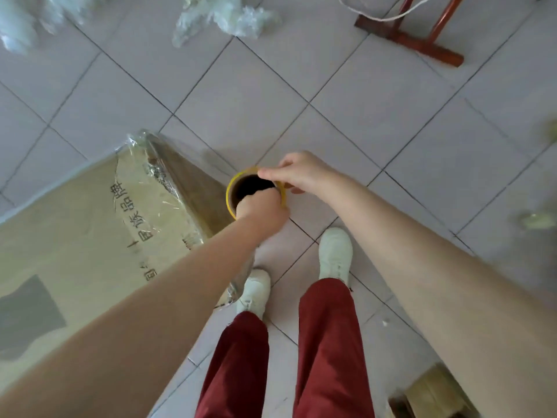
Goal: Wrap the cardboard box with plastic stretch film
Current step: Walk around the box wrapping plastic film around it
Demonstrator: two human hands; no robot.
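- Our left hand (259, 208) reaches into the stretch film roll's (230, 193) core, fingers hidden (grip unclear).
- Our right hand (297, 171) pinches its rim beside the cardboard box (90, 224).

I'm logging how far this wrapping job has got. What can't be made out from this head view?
- Large brown cardboard box: the left edge cuts it off, and the left forearm crosses it, so the film's coverage is unclear.
- Yellow-rimmed stretch film roll: seen end-on; the left hand and right hand hide its length.
- Pale objects on the floor at the right: too blurred to identify.
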